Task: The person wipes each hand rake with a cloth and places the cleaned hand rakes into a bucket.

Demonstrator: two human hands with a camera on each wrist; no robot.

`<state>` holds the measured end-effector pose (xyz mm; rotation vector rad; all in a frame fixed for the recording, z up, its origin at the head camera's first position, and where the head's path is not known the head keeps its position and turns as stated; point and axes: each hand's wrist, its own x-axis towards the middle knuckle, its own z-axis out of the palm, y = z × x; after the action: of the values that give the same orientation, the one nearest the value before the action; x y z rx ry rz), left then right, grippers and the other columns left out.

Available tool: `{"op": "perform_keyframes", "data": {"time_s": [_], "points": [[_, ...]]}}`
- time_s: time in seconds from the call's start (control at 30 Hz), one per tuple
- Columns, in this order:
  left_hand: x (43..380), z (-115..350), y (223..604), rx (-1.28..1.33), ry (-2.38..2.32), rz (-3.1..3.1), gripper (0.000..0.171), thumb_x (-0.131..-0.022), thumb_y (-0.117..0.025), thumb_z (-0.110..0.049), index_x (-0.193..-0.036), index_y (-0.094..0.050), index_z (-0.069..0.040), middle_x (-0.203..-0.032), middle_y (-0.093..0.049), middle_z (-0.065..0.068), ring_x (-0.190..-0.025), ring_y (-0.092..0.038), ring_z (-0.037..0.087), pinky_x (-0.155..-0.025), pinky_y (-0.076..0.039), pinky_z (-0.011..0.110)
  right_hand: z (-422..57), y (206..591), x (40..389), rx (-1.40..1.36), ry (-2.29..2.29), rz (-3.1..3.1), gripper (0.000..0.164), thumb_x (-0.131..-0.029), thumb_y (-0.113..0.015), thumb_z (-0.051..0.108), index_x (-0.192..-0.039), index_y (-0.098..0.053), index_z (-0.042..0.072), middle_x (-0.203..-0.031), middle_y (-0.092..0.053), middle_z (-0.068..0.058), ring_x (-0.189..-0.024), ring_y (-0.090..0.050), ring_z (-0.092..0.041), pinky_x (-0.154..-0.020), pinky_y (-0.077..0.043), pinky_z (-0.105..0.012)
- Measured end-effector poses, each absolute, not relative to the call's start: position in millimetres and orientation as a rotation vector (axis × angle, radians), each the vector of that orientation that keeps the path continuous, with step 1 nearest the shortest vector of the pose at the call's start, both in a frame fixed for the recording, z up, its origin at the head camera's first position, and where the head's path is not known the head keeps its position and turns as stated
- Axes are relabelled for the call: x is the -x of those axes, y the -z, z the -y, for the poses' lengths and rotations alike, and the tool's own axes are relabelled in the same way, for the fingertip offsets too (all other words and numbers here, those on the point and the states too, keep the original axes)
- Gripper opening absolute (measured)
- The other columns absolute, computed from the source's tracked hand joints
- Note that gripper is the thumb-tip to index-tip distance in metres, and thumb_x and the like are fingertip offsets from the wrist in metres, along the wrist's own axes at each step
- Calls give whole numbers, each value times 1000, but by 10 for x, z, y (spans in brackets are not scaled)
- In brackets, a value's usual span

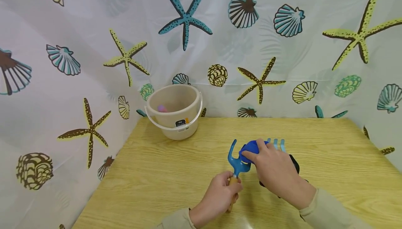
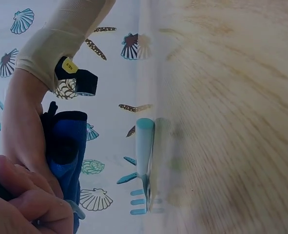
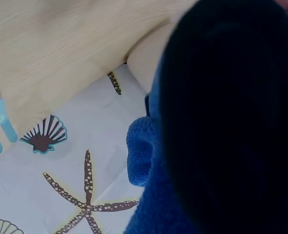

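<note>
The left hand grips the blue tool by its wooden handle over the table, right of the bucket; the right hand holds a blue cloth at its head. Best keep the handle steady, wiping along each prong.
</note>
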<state>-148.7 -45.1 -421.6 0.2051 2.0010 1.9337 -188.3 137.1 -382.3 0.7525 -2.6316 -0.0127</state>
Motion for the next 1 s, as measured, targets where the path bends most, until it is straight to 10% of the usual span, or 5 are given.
{"op": "perform_keyframes", "data": {"time_s": [1.0], "points": [[1490,442,4194,-258,-2023,-1984,11,-91,-56,-13,-93,-56,-2,-57,-48,0,-45,-39,10,-32,-29,19,-1463,3866,1720,-753,45,2550,52,-67,-78,8,-116,-69,23,-107,-60,-25,-83,-60,-36,-39,-52,-39]]}}
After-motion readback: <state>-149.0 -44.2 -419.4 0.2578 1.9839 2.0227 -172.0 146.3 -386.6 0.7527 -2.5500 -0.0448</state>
